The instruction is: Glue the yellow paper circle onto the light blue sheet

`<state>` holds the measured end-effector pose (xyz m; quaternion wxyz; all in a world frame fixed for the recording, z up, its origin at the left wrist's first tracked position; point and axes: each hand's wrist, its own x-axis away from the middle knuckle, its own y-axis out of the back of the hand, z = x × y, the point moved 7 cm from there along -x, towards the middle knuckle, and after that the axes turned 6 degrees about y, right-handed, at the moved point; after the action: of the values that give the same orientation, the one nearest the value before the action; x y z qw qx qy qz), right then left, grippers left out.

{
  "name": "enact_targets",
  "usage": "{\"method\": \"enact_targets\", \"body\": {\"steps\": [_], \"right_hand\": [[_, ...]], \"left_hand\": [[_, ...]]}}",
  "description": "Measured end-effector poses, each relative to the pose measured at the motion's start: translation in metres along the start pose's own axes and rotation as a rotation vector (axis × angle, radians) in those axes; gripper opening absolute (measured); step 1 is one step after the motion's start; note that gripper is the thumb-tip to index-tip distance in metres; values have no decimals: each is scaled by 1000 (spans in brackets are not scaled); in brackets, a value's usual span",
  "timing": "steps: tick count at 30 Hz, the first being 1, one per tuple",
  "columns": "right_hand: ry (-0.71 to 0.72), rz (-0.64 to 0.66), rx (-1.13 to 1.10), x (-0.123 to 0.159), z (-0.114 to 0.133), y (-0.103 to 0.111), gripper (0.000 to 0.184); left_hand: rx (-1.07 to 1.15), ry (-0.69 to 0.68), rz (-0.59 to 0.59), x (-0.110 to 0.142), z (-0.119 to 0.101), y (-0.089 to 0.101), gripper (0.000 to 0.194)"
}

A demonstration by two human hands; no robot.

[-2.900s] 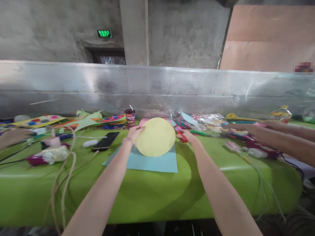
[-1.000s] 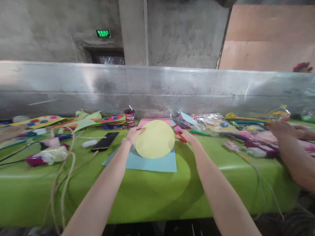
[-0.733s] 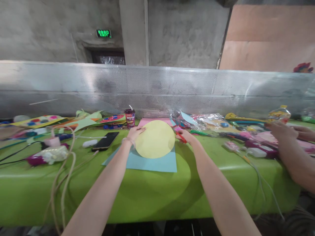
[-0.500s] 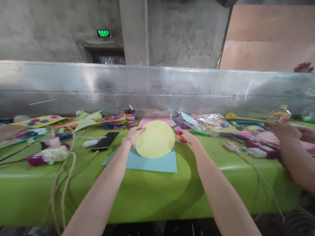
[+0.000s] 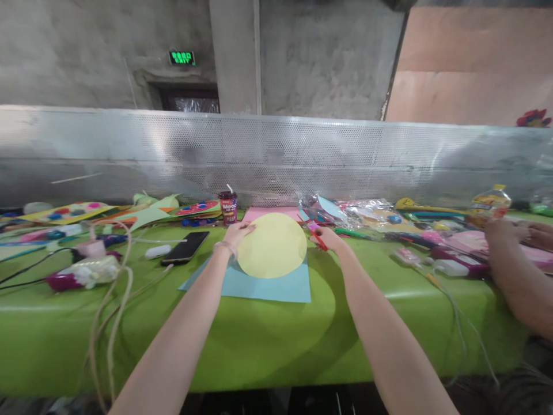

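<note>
A round piece of yellow paper (image 5: 273, 245) is in front of me, over a light blue sheet (image 5: 268, 291) on the table. My left hand (image 5: 239, 233) grips the circle at its upper left edge, thumb on top. Just off the circle's right edge, my right hand (image 5: 327, 238) is closed round a slim red and pink tool (image 5: 320, 242); its kind is too small to make out. Pink paper (image 5: 276, 212) shows behind the circle. Left of it stand a dark drink cup (image 5: 228, 207) with a straw and a black phone (image 5: 185, 248).
A green cloth (image 5: 259, 346) covers the table. Cables (image 5: 116, 305) and a power strip (image 5: 84, 272) lie at left, paper crafts (image 5: 69, 212) behind. Plastic-wrapped materials (image 5: 367, 212) lie at the back. At right, another person's hand (image 5: 503, 233) is near a yellow-capped bottle (image 5: 490, 204).
My hands and the yellow circle have barely moved. The other person's hand at right has shifted slightly to the right, and a blurred brownish shape at the far left has gone from view.
</note>
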<state>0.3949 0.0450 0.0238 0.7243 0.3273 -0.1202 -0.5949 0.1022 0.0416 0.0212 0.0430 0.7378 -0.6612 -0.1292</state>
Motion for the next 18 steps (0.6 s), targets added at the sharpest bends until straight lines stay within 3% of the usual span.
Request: {"method": "enact_targets", "body": {"steps": [7, 18], "right_hand": [[87, -110, -202, -3, 18, 1, 21], [161, -108, -383, -3, 31, -2, 22]], "left_hand": [[-44, -45, 161, -2, 1, -21, 24], [-100, -106, 187, -2, -5, -32, 21]]}}
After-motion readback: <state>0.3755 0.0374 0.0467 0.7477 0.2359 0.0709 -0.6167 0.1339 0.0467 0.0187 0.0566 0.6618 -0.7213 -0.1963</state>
